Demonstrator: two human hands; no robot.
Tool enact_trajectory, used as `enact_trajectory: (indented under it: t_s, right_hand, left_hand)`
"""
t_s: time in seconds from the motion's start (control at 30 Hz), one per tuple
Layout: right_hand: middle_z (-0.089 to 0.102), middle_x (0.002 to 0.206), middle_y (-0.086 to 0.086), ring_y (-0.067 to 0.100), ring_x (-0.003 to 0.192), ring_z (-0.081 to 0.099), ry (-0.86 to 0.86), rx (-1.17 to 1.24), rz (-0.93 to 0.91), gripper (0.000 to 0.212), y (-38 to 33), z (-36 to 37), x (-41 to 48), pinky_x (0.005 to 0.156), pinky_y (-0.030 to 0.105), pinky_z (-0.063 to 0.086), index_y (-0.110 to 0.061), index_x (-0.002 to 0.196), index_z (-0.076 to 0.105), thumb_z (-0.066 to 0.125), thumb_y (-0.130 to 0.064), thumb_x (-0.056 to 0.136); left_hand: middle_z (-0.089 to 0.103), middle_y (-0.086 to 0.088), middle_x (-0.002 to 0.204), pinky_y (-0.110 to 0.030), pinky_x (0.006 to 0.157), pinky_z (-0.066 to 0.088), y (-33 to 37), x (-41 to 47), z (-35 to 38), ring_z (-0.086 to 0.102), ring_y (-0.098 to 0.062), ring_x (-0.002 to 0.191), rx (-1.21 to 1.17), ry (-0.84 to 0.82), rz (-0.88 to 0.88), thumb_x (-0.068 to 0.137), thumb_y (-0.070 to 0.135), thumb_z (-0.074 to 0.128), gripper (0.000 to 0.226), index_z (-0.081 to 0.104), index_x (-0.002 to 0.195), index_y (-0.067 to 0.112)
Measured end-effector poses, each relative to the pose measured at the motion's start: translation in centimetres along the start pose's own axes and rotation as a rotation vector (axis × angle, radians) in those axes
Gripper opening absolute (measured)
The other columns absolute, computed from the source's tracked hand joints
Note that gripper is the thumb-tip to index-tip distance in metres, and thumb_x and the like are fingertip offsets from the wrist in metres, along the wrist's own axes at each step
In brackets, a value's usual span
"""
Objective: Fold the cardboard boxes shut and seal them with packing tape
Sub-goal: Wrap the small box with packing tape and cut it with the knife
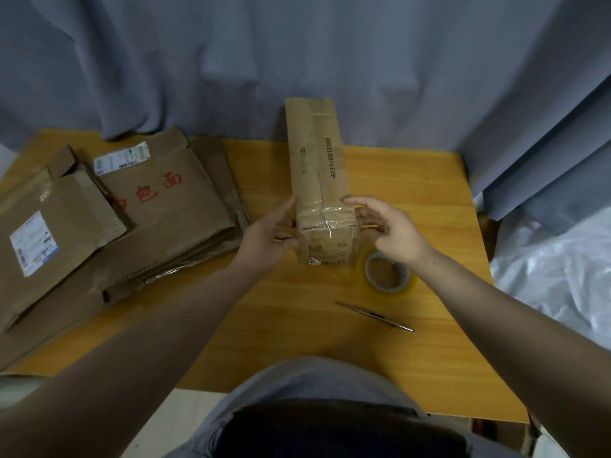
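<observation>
One box [317, 166] at table [413, 193] centre, seam already taped; near end flanked by left hand [267, 233], straight fingers laid on side, and right hand [390, 229], fingers relaxed, nothing gripped. Flattened boxes [158, 206] at left judged not yet folded or sealed; tape roll [386, 276] set just beside box

On top of taped box [319, 166], printed lengthwise: 403140812502, with one digit blurred. On flattened cardboard sheet [165, 206], red characters 包面. Print on white shipping label [120, 158] too small to read
</observation>
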State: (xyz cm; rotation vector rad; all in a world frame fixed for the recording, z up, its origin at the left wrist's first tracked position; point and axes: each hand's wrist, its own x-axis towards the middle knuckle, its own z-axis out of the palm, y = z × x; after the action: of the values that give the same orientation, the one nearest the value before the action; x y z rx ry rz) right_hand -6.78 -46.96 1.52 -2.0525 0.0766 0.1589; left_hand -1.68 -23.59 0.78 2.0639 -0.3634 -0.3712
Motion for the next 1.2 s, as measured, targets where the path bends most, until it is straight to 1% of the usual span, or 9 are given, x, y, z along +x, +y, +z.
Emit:
enact_trajectory:
  t_s: [0.17,0.3,0.47,0.57,0.8,0.87,0.97,1.03,1.2]
  right_hand:
    - [0.065,0.112,0.004,0.015,0.107,0.061,-0.017,-0.073,-0.089,0.061,-0.2,0.1,0.1,0.100,0.039,0.048,-0.051,0.097,0.053,0.071,0.004,0.079]
    - [0.065,0.096,-0.006,0.018,0.100,0.064,-0.005,-0.087,-0.139,0.047,-0.3,0.0,0.0,0.096,0.041,0.050,-0.042,0.086,0.051,0.074,-0.002,0.078]
    - [0.067,0.086,0.000,0.023,0.086,0.067,0.036,-0.211,-0.264,0.028,0.1,0.0,0.0,0.081,0.042,0.054,-0.028,0.084,0.058,0.071,-0.003,0.081]
    - [0.071,0.086,0.000,0.021,0.084,0.069,0.060,-0.280,-0.325,0.014,0.5,0.0,-0.2,0.078,0.034,0.053,-0.010,0.084,0.066,0.069,0.003,0.081]
    - [0.068,0.083,-0.015,-0.008,0.081,0.060,0.093,-0.277,-0.292,0.010,0.5,0.7,-0.2,0.074,0.002,0.041,-0.015,0.082,0.074,0.075,-0.006,0.078]
    - [0.067,0.081,-0.018,-0.009,0.076,0.062,0.102,-0.290,-0.293,0.010,0.5,0.8,-0.2,0.075,0.008,0.047,-0.017,0.082,0.074,0.076,-0.008,0.077]
    - [0.072,0.077,-0.009,0.012,0.068,0.068,0.115,-0.316,-0.262,0.005,0.5,0.9,-0.3,0.072,0.033,0.056,-0.020,0.080,0.070,0.074,-0.020,0.078]
    - [0.071,0.071,-0.005,0.017,0.061,0.066,0.134,-0.392,-0.289,0.010,0.4,0.9,-0.3,0.064,0.034,0.055,-0.022,0.079,0.067,0.073,-0.030,0.082]
    - [0.065,0.066,0.005,0.022,0.054,0.057,0.201,-0.523,-0.353,0.030,0.2,1.3,0.1,0.053,0.030,0.047,-0.010,0.089,0.057,0.072,-0.034,0.082]
  left_hand:
    - [0.060,-0.001,0.114,-0.025,0.091,0.052,0.0,-0.4,-0.6,0.065,-0.010,0.093,0.058,-0.013,0.093,0.080,0.000,0.070,0.077,0.038,0.141,0.033]
    - [0.058,0.012,0.103,-0.032,0.087,0.055,-0.3,-0.6,-0.5,0.065,-0.012,0.091,0.044,0.001,0.157,0.080,0.003,0.072,0.061,0.049,0.124,0.038]
    - [0.063,-0.006,0.103,-0.044,0.082,0.056,-1.0,-0.8,-0.2,0.065,-0.019,0.093,0.180,0.039,0.308,0.086,0.014,0.067,0.029,0.050,0.103,0.032]
    - [0.062,-0.003,0.097,-0.042,0.074,0.055,-1.4,-0.7,-0.1,0.063,-0.021,0.087,0.272,0.055,0.391,0.087,0.032,0.055,0.008,0.051,0.094,0.030]
    - [0.058,0.004,0.082,-0.026,0.062,0.044,-2.3,-0.9,0.1,0.055,-0.014,0.072,0.329,0.103,0.457,0.090,0.032,0.049,0.007,0.048,0.084,0.028]
    - [0.061,0.000,0.083,-0.032,0.063,0.051,-2.4,-0.9,0.1,0.059,-0.016,0.073,0.315,0.103,0.449,0.090,0.032,0.049,0.006,0.050,0.085,0.028]
    - [0.064,-0.004,0.085,-0.030,0.071,0.058,-2.3,-1.0,0.3,0.066,-0.014,0.075,0.257,0.101,0.466,0.085,0.031,0.055,0.010,0.059,0.088,0.022]
    - [0.064,-0.004,0.085,-0.027,0.072,0.059,-2.2,-0.9,0.3,0.066,-0.012,0.075,0.232,0.099,0.476,0.085,0.032,0.058,0.020,0.065,0.088,0.013]
    - [0.064,-0.002,0.071,-0.030,0.050,0.055,-1.8,-0.4,0.1,0.060,-0.011,0.060,0.389,0.199,0.538,0.086,0.031,0.059,0.021,0.061,0.081,0.011]
